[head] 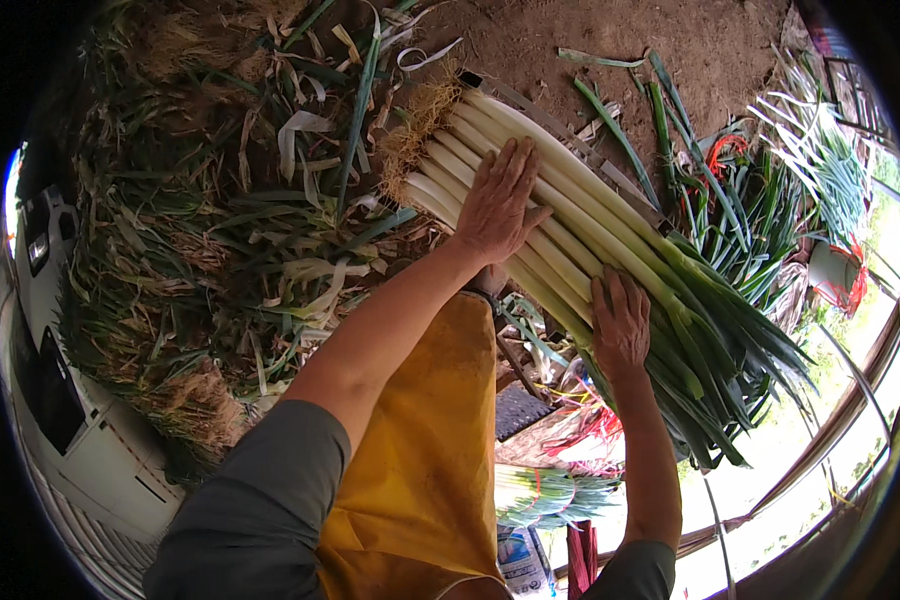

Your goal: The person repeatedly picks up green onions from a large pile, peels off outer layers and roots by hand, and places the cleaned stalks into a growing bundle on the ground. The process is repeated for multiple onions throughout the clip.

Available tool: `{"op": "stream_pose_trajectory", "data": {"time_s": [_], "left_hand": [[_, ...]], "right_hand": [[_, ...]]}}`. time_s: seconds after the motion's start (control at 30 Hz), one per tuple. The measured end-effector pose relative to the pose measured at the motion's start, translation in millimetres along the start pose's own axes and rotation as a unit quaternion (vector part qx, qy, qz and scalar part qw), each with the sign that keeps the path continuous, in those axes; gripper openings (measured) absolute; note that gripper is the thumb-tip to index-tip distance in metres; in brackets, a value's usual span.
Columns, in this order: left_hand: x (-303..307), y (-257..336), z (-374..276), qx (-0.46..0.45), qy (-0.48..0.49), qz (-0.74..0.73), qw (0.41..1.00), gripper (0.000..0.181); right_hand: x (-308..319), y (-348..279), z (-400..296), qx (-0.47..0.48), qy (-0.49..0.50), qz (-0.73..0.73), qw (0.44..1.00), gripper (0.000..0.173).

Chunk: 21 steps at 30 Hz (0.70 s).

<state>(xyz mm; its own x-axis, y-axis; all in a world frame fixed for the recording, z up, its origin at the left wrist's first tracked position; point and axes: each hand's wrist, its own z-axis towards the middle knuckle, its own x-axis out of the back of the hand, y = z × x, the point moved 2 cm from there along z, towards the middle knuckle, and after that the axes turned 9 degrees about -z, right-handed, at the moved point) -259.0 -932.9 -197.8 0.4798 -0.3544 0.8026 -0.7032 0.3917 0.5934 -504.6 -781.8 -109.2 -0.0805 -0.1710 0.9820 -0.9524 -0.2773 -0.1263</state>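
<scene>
Several long leeks (570, 202) lie side by side in a flat row before me, roots (420, 127) at the upper left and dark green leaves at the lower right. My left hand (501, 201) rests flat on the white stalks near the root end, its fingers spread a little. Farther down, where the stalks turn green, my right hand (621, 319) lies with its palm on them. Under the leeks runs a metal frame (607, 169), mostly hidden by them. Neither hand is closed around a stalk.
A large heap of leek leaves and trimmings (217, 225) covers the ground at left. More leeks (832, 172) lie at the far right, near red twine (726, 154). Tied leeks (547, 496) lie below, beside a printed sack (523, 562). A white vehicle (82, 442) stands at lower left.
</scene>
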Motion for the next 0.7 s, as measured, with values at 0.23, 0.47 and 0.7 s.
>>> {"op": "stream_pose_trajectory", "data": {"time_s": [0.23,0.47,0.7], "left_hand": [[-5,-8,3,0.032,0.002,0.016,0.999,0.095],[-10,-5,0,0.1,0.016,0.022,0.995,0.095],[-14,-4,15,0.109,0.009,0.009,0.994,0.093]], "right_hand": [[42,20,14,-0.098,-0.123,-0.041,0.987,0.09],[34,30,4,-0.074,-0.167,-0.046,0.982,0.097],[18,49,11,-0.076,-0.178,-0.041,0.98,0.099]]}}
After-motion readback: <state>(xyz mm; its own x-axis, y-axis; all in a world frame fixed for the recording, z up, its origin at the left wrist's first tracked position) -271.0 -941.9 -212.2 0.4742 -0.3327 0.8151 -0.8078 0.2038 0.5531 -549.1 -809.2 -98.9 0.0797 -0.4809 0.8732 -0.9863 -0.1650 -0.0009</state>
